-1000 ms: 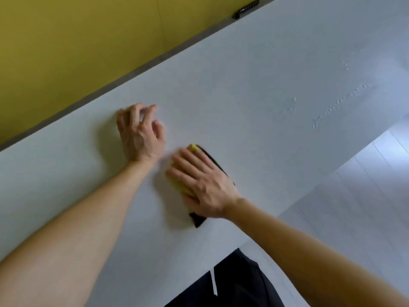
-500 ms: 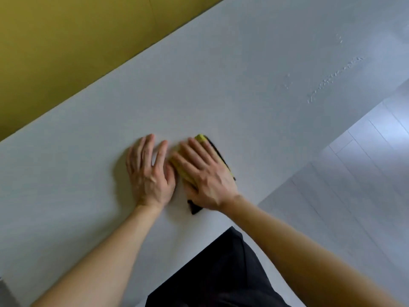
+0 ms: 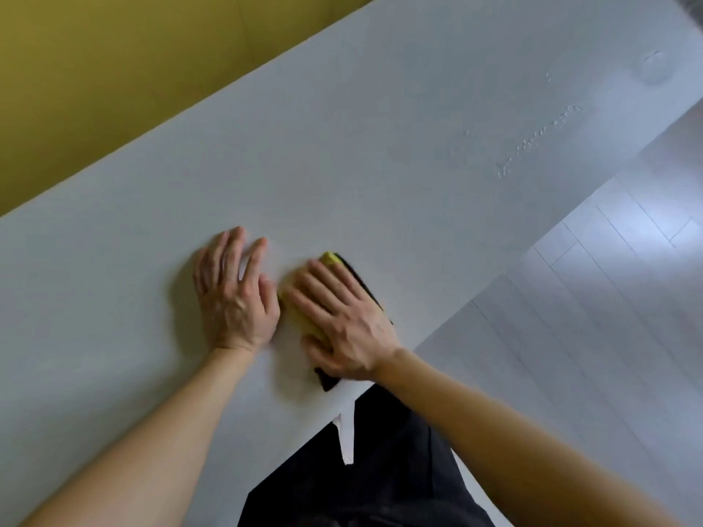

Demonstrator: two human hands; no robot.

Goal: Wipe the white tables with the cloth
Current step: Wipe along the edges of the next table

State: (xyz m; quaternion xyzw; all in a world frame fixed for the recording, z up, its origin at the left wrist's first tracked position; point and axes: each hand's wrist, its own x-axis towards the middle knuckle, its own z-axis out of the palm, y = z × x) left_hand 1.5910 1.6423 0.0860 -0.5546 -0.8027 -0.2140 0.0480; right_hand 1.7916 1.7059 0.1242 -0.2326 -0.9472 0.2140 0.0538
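Observation:
A long white table [image 3: 380, 154] runs from lower left to upper right. A folded yellow cloth with a dark underside [image 3: 304, 317] lies flat near the table's front edge. My right hand [image 3: 342, 317] presses down on the cloth with straight, spread fingers and covers most of it. My left hand [image 3: 234, 294] rests flat on the bare table just left of the cloth, fingers spread. A trail of water droplets [image 3: 532, 146] shows farther right on the table.
A yellow wall [image 3: 95, 89] runs along the table's far edge. Pale floorboards [image 3: 589, 317] lie beyond the front edge at the right. My dark trousers [image 3: 361, 469] show below the table edge. A faint round mark [image 3: 654, 68] sits at the table's far right.
My left hand has slid from near the far edge toward the front edge, ending beside the cloth. The right hand with the cloth has shifted slightly; the view has turned.

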